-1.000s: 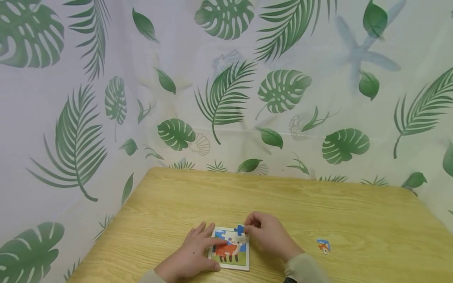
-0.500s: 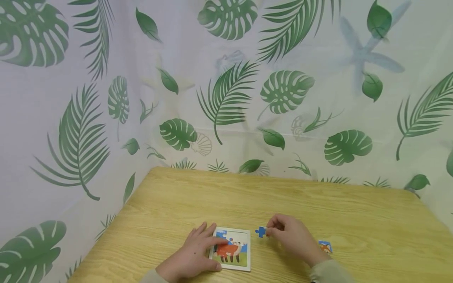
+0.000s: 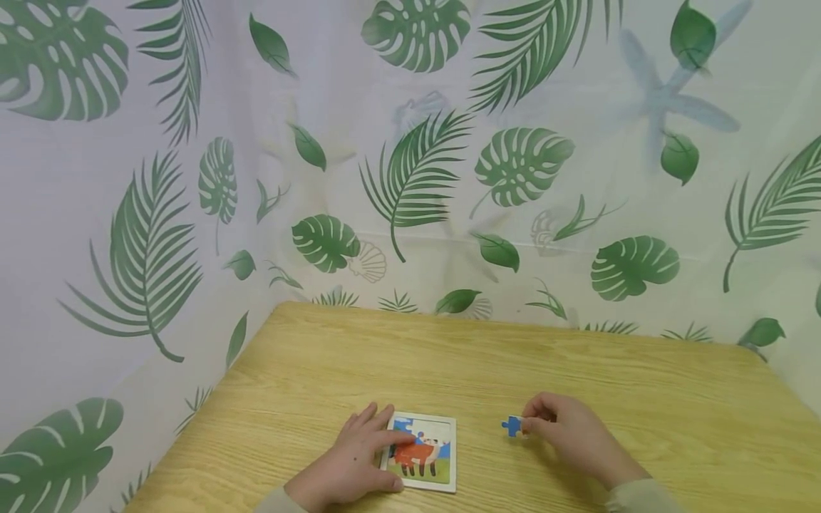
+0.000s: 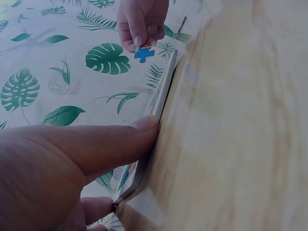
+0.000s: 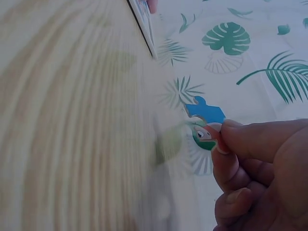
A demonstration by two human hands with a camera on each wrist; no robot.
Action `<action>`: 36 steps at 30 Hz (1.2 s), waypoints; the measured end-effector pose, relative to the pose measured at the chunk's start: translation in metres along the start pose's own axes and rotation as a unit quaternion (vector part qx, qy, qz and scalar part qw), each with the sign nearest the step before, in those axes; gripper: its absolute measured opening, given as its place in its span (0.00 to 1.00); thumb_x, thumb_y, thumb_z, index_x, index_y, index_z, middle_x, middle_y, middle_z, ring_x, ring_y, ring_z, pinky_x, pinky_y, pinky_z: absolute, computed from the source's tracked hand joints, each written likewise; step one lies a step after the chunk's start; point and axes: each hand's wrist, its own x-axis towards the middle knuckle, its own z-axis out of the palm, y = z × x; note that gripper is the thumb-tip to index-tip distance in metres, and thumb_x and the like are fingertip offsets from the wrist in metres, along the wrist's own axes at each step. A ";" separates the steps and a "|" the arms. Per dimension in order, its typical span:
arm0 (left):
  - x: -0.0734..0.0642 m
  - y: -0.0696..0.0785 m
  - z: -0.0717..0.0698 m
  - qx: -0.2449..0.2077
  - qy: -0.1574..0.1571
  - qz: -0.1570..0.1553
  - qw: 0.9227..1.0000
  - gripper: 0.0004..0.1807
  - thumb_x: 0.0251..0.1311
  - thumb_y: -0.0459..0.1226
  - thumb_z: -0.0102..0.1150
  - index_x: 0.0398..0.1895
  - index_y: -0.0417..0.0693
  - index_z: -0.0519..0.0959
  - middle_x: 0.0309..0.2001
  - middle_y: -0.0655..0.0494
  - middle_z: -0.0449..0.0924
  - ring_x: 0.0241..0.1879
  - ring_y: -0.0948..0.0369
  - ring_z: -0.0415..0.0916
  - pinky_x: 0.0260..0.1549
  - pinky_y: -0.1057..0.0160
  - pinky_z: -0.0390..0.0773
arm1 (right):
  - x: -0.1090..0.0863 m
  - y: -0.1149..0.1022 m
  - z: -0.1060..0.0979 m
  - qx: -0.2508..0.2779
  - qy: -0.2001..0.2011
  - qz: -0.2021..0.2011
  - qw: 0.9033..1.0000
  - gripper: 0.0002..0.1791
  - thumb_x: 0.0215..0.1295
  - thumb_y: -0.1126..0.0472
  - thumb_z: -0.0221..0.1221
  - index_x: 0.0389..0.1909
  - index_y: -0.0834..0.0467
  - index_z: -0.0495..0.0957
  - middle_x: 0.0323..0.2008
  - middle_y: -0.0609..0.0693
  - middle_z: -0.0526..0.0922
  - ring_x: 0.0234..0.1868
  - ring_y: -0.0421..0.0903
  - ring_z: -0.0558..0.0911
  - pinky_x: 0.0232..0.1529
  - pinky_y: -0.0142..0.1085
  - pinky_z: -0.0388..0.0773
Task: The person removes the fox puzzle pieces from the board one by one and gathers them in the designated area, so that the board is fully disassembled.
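Observation:
A square puzzle board (image 3: 452, 456) with a white rim lies on the table, showing a red animal on grass with a pale unfilled patch at its upper part. My left hand (image 3: 355, 456) rests on its left side with fingers spread, the index finger lying across the picture. In the left wrist view, the thumb touches the board's edge (image 4: 166, 82). To the right of the board, my right hand (image 3: 571, 431) pinches a blue puzzle piece (image 3: 512, 426) between thumb and index finger. Up close, the right wrist view shows blue, orange and an eye on the puzzle piece (image 5: 207, 110).
The wooden table (image 3: 346, 356) reaches back to a white curtain (image 3: 436, 271) printed with green leaves. That curtain also hangs along the left side.
My right hand has carried the blue puzzle piece rightward, away from the board. The loose piece seen on the right earlier is now hidden behind that hand. My left hand stays on the board.

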 end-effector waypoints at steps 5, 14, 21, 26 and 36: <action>0.002 -0.002 0.001 -0.003 0.000 -0.004 1.000 0.33 0.54 0.53 0.73 0.66 0.67 0.77 0.79 0.43 0.51 0.78 0.40 0.39 0.69 0.30 0.40 | -0.003 0.010 -0.009 -0.010 0.000 0.012 1.000 0.05 0.68 0.54 0.65 0.35 0.51 0.81 0.33 0.43 0.82 0.36 0.45 0.74 0.39 0.41 0.72; 0.002 -0.002 0.002 -0.003 0.000 -0.007 1.000 0.33 0.54 0.54 0.73 0.66 0.68 0.77 0.79 0.43 0.52 0.78 0.40 0.39 0.69 0.31 0.40 | -0.006 0.024 -0.021 -0.026 0.000 0.011 1.000 0.05 0.71 0.55 0.62 0.39 0.51 0.83 0.37 0.42 0.83 0.38 0.45 0.75 0.42 0.42 0.73; 0.002 -0.003 0.003 -0.004 -0.001 -0.009 1.000 0.33 0.54 0.54 0.73 0.66 0.67 0.77 0.79 0.43 0.52 0.78 0.40 0.38 0.70 0.31 0.39 | -0.006 0.029 -0.025 -0.012 -0.001 0.023 1.000 0.06 0.72 0.56 0.61 0.41 0.53 0.84 0.37 0.45 0.83 0.26 0.46 0.73 0.31 0.40 0.71; 0.002 -0.003 0.002 -0.002 -0.002 -0.009 1.000 0.34 0.54 0.54 0.73 0.66 0.68 0.77 0.79 0.43 0.52 0.78 0.40 0.38 0.70 0.31 0.39 | -0.004 0.035 -0.024 -0.020 -0.002 0.021 1.000 0.05 0.71 0.56 0.62 0.39 0.53 0.84 0.35 0.44 0.83 0.26 0.46 0.72 0.32 0.41 0.71; 0.002 -0.004 0.003 -0.001 -0.002 -0.007 1.000 0.34 0.54 0.54 0.73 0.67 0.67 0.77 0.79 0.43 0.51 0.78 0.40 0.39 0.69 0.31 0.40 | -0.001 0.045 -0.020 -0.065 0.015 0.008 0.998 0.05 0.69 0.54 0.64 0.36 0.49 0.84 0.38 0.42 0.83 0.42 0.44 0.78 0.46 0.50 0.77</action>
